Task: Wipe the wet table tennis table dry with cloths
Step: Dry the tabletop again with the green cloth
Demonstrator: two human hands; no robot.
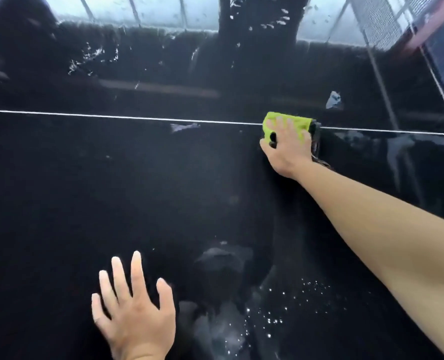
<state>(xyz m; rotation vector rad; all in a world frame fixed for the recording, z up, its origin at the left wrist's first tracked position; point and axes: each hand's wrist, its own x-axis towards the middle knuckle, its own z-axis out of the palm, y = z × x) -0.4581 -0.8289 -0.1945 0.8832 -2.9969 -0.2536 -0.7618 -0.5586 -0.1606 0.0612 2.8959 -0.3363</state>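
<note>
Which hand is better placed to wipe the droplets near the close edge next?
Probably the right hand: it presses the green cloth on the table. The left hand lies nearer the droplets but flat and empty.

Quick count: one glossy black table tennis table (pixel 111 190), one thin white line (pixel 111 116) running across it, one lime-green fuzzy cloth (pixel 295 122) toward the right edge, and two bare hands: left hand (pixel 135 310), right hand (pixel 286 149).

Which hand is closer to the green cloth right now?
Right. The right hand presses on the green cloth; the left hand is spread over the table, well short of it.
</note>
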